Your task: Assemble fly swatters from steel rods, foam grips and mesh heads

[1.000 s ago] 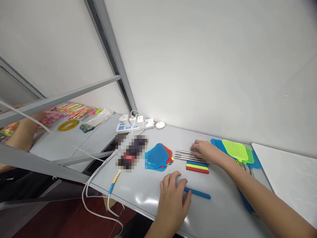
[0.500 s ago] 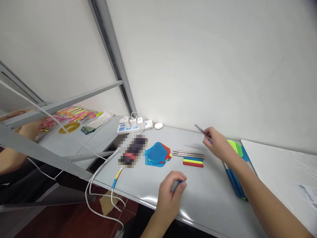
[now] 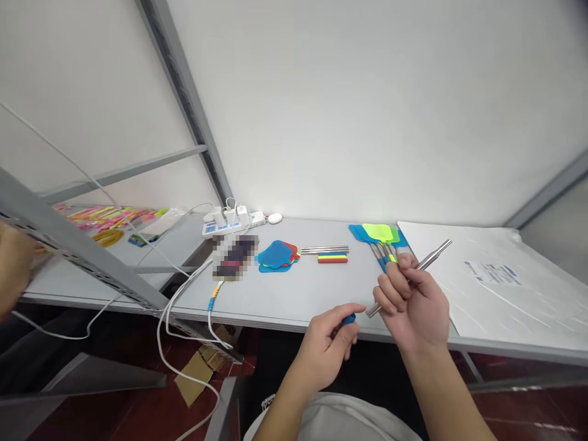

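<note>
My left hand [image 3: 324, 343] is closed around a blue plastic handle [image 3: 349, 319], of which only the end shows. In my right hand [image 3: 413, 300] is a shiny metal rod [image 3: 432, 256], thinner toward its upper end and slanting up to the right. The rod's lower end is near the fingertips of my left hand, apart from the blue handle. On the table lie loose fly swatter heads [image 3: 277, 254] in blue, red and yellow. Beside them are several metal rods [image 3: 325, 249] and a few coloured handles [image 3: 332, 260]. Whole fly swatters [image 3: 379, 233] are piled behind my right hand.
A white wrapped board [image 3: 496, 306] covers the table's right side. Plugs fill a power strip [image 3: 229, 226] at the back left, near a pixelated phone-like object [image 3: 236, 258]. White cables [image 3: 160, 334] hang over the left edge. Past a metal frame [image 3: 105, 263], another person's arm [image 3: 13, 263] shows.
My right hand has come down and toward my body with the metal rod, turning palm up. My left hand still grips the blue handle. The view has shifted, uncovering the fly swatter pile.
</note>
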Tool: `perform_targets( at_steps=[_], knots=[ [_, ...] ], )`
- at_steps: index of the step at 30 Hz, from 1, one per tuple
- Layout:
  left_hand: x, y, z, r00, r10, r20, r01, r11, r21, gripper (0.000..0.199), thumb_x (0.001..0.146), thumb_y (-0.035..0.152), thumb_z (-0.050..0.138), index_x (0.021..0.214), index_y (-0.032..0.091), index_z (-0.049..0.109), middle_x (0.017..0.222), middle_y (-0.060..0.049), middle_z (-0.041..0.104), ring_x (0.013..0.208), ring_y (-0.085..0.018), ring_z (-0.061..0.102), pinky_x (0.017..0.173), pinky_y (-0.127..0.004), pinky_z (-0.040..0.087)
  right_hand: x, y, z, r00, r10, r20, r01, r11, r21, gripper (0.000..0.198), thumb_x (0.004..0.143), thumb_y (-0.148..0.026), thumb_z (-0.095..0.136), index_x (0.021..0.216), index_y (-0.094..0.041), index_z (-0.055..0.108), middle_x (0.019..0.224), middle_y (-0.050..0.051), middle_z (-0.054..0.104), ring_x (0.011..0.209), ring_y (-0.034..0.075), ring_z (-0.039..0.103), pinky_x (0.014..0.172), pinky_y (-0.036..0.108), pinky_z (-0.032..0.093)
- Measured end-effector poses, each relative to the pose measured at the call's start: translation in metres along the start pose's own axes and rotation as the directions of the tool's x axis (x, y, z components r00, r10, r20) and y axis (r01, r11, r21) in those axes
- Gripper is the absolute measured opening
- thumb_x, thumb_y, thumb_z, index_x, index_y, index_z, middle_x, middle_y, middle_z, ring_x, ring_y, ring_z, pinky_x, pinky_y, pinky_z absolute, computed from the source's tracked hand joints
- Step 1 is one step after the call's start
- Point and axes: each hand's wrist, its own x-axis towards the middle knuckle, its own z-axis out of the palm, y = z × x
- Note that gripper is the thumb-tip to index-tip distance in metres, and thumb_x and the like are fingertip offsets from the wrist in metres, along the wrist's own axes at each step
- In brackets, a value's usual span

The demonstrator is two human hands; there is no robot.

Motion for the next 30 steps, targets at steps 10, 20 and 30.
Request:
perform_targets(
  at_steps=[10,20,30],
  knots=[
    [-0.028,0.03,0.004,0.979,0.099,0.178,-0.174,0.86,0.479,0.024,0.095,0.028,0.052,0.115,0.025,0.065,0.1,-0.001,0.069,0.089,-0.016,0.061,0.082,-0.026,0.044,-0.06,0.02,-0.008,0.983,-0.178,0.039,0.178,0.984,0.02,0.017,0.088,-0.017,0.04,0.077,-0.023,0.052,0.053,-0.008,0.028,0.042,0.008,0.02,0.04,0.021,0.027],
    [-0.036,0.036,0.019,0.976,0.11,0.188,-0.191,0.844,0.501,0.023,0.096,0.027,0.05,0.114,0.025,0.064,0.099,-0.001,0.069,0.087,-0.015,0.061,0.079,-0.024,0.044,-0.074,0.026,-0.019,0.96,-0.26,0.099,0.269,0.959,-0.093,0.023,0.089,-0.016,0.04,0.078,-0.024,0.059,0.065,-0.003,0.044,0.059,0.012,0.045,0.067,0.031,0.042],
    [-0.042,0.043,-0.006,0.991,0.074,0.109,-0.129,0.705,0.697,0.026,0.096,0.034,0.05,0.119,0.03,0.063,0.101,0.0,0.071,0.091,-0.018,0.063,0.082,-0.028,0.045,-0.064,0.013,-0.055,0.995,0.077,0.069,-0.009,0.728,-0.685,0.022,0.089,-0.043,0.06,0.093,-0.023,0.069,0.081,0.001,0.055,0.077,0.017,0.048,0.075,0.031,0.038]
  ],
)
